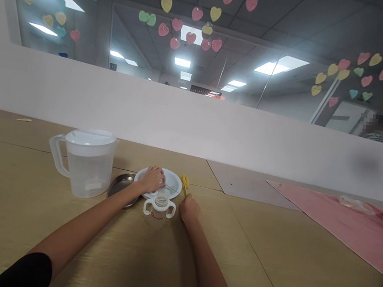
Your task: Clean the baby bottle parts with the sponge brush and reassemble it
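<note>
My right hand (190, 209) is closed round the green handle of a brush (185, 182) with a yellow head, which points away from me beside the plate's right edge. Over the white plate (175, 178), my left hand (153, 179) has its fingers bent downward; what lies under the fingertips is hidden. A clear baby bottle (159, 211) with two white side handles and red print stands upright, uncapped, in front of the plate and between my forearms. Partly behind my left forearm, a round metal tray (117, 186) rests on the table.
A lidded clear plastic pitcher (91, 169) stands at the left. Pink cloth (337, 224) with a clear plastic piece (357, 205) on it covers the right side of the table (253, 266). A white wall (186, 124) with windows above closes off the back.
</note>
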`<state>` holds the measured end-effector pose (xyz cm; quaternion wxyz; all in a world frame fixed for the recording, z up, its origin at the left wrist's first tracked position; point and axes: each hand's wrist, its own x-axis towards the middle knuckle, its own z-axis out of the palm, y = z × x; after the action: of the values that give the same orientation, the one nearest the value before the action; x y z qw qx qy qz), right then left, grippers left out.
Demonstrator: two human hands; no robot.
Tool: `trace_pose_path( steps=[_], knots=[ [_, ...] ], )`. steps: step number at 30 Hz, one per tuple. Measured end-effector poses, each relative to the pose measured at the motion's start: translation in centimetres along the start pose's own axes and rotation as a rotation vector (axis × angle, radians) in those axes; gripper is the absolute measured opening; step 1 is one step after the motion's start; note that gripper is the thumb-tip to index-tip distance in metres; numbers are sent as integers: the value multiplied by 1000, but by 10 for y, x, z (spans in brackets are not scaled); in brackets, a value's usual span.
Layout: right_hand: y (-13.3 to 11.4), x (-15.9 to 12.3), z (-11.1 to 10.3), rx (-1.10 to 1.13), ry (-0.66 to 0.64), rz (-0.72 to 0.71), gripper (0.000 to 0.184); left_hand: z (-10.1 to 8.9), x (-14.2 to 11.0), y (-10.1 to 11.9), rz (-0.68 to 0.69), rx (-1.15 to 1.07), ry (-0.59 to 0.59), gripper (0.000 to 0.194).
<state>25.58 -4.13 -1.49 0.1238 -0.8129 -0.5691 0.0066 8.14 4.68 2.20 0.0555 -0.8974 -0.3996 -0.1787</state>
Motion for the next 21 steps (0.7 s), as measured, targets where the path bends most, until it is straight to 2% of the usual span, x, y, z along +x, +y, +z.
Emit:
trace_pose_path(
  steps=[5, 10, 13, 15, 18, 21],
  knots=[
    [1, 0, 2, 9, 23, 18, 29, -3, 5, 3, 47, 7, -31, 15],
    [1, 0, -1, 252, 140, 48, 26, -6, 7, -2, 112, 38, -31, 16],
    [-3, -2, -7, 332, 208, 47, 32, -7, 9, -5, 156, 53, -19, 19],
    [-9, -5, -11, 417, 272, -1, 37, -8, 9, -7, 178, 59, -7, 19],
    [-18, -9, -14, 685, 356, -168, 39, -10, 9, -8, 204, 70, 13, 19],
    [-26, -12, -12, 920, 301, -294, 36, -13, 7, -6, 231, 89, 32, 20]
  ],
)
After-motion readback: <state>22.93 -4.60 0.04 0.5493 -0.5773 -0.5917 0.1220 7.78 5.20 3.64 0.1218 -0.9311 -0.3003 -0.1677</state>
